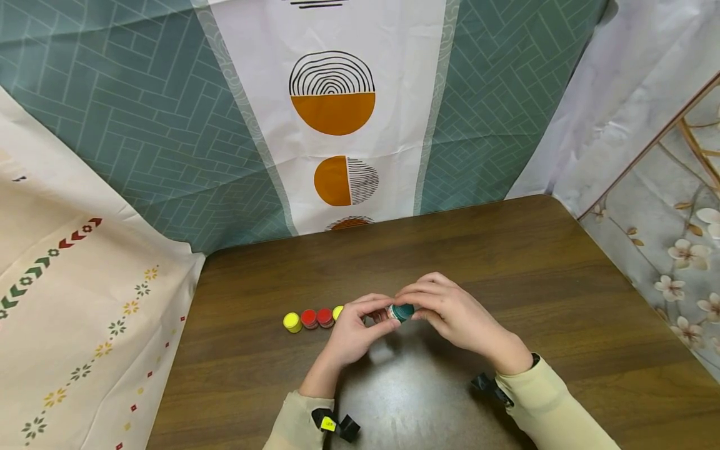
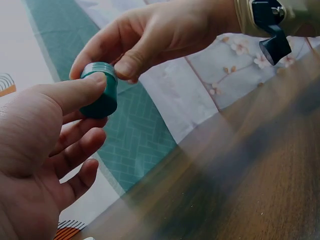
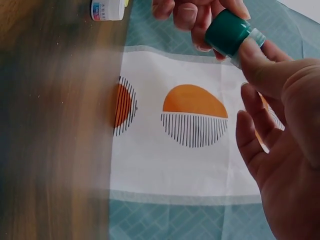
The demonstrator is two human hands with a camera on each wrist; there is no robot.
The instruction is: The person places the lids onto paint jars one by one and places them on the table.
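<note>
A small green paint jar is held above the table between both hands. My left hand pinches its body between thumb and fingers, the other fingers loosely bent. At the clear-rimmed end of the green paint jar, my right hand grips with thumb and index finger, seen closely in the right wrist view. To the left of the hands stands a row of small paint jars: a yellow one, two red ones and another yellow one, partly hidden by the left hand.
The brown wooden table has a shiny patch in front of the hands. A patterned cloth hangs behind it, with more cloth at both sides. In the right wrist view, a labelled white jar stands near the table's edge.
</note>
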